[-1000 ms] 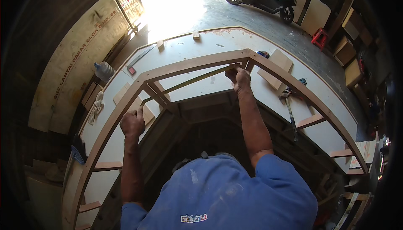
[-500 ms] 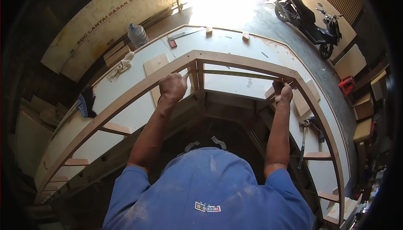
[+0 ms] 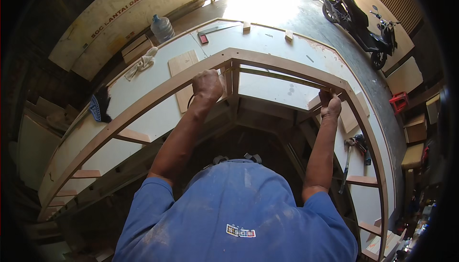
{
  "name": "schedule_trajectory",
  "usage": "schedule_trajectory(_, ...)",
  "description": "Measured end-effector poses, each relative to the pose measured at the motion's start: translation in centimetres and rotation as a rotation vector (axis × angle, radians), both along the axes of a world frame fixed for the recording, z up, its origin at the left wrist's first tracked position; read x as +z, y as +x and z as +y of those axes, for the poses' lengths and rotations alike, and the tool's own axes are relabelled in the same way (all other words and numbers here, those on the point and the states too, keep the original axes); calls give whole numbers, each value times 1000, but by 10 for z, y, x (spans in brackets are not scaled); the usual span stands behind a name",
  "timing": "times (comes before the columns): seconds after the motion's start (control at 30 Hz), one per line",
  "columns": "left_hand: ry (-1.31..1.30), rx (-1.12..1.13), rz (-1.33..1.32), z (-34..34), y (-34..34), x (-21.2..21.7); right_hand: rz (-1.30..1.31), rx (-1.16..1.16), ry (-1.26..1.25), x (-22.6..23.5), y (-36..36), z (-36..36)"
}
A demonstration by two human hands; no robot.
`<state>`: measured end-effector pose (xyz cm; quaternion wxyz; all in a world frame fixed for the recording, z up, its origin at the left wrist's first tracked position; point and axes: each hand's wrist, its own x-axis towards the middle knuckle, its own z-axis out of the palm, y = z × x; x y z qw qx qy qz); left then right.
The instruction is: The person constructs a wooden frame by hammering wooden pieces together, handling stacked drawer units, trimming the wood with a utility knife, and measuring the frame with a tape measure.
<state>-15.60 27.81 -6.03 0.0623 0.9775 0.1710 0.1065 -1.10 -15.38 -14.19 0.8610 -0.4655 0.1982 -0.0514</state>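
A thin yellowish tape measure blade (image 3: 282, 77) stretches below the far beam of a curved wooden frame (image 3: 287, 65), from my left hand's side across to my right hand. My left hand (image 3: 208, 86) is closed in a fist beside the upright at the frame's left joint, gripping the tape's left part; whether the case is inside cannot be seen. At the frame's right joint, my right hand (image 3: 331, 104) pinches the other part of the tape, thumb raised. A thin dark loop shows by my left wrist.
Under the frame lies a white panel (image 3: 267, 47) bearing a red-handled square (image 3: 204, 38), small wood blocks, a plank (image 3: 183, 66), a rag (image 3: 143, 63), a brush (image 3: 99, 106) and a hammer (image 3: 348, 157). Beyond stand a water jug (image 3: 162, 27), a motorbike (image 3: 354, 20) and a red stool (image 3: 398, 102).
The whole view has shifted slightly, so the scene sits farther up and right. The tape's left part is now nearer the beam. Both hands keep their grip at the same joints.
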Motion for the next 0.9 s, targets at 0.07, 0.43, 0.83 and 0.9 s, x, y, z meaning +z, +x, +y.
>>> schedule_trajectory(0.07,-13,-13,6,1,1,3,-44,1,24,-2,1,-2)
schedule_trajectory(0.43,-13,6,71,-4,6,6,-33,39,17,-3,2,-7)
schedule_trajectory(0.83,-28,7,84,-3,5,8,-31,41,6,-3,6,-11)
schedule_trajectory(0.9,-41,9,97,-2,5,9,-19,28,-1,0,4,-6)
